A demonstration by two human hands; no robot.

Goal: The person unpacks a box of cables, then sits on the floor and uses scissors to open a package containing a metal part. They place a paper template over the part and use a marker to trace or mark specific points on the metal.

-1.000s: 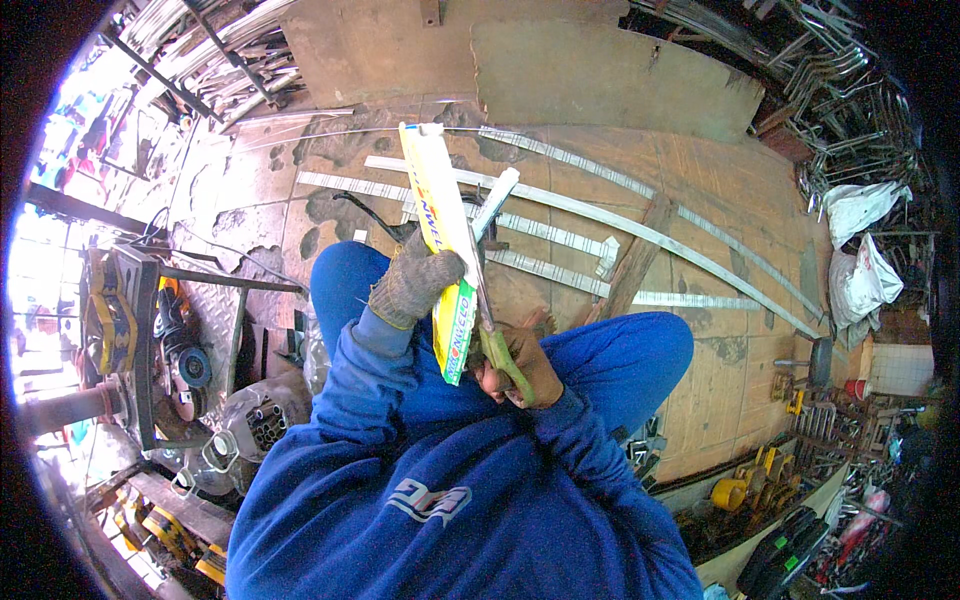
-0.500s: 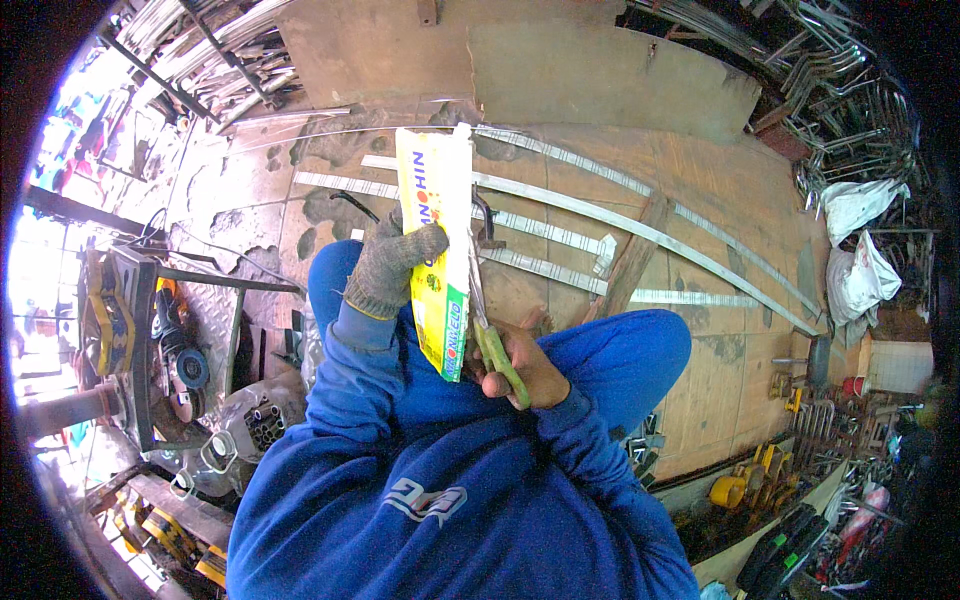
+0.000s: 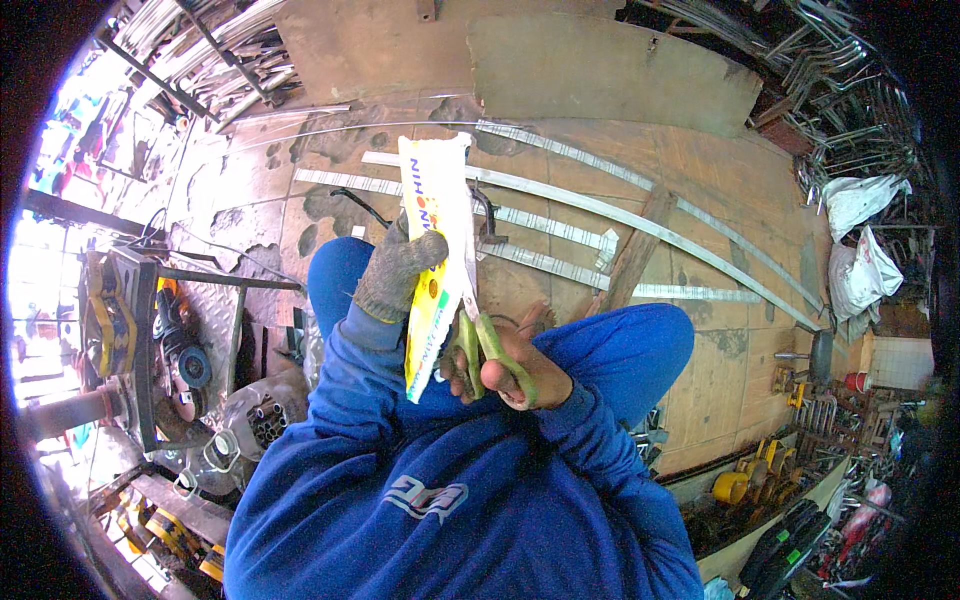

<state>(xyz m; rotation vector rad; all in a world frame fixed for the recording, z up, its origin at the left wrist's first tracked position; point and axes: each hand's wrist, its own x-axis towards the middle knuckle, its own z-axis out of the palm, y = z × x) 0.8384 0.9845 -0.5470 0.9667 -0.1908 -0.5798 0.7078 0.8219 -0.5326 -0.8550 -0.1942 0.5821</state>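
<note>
My left hand (image 3: 398,268), in a grey knitted glove, grips a long yellow and white packet (image 3: 432,215) upright over my lap. Its thumb lies across the packet's front face. Green-handled scissors (image 3: 492,350) are in my bare right hand (image 3: 525,368), fingers in the loops. The handles stand apart, and the blades point up along the packet's right edge. How far the blades reach into the packet cannot be made out. Beyond the packet, white marked metal strips (image 3: 545,226) and a long bent bar (image 3: 590,225) lie on the floor.
A wooden block (image 3: 640,245) lies by the strips. To my left are an angle grinder (image 3: 188,365), a metal stand (image 3: 140,345) and a plastic bag of tubes (image 3: 265,420). Bent metal rods (image 3: 820,90) and white sacks (image 3: 862,270) are piled at the right; yellow clamps (image 3: 765,470) lie nearer.
The scissors' handles have spread apart. The packet has turned, its lower end swinging left, away from my right hand.
</note>
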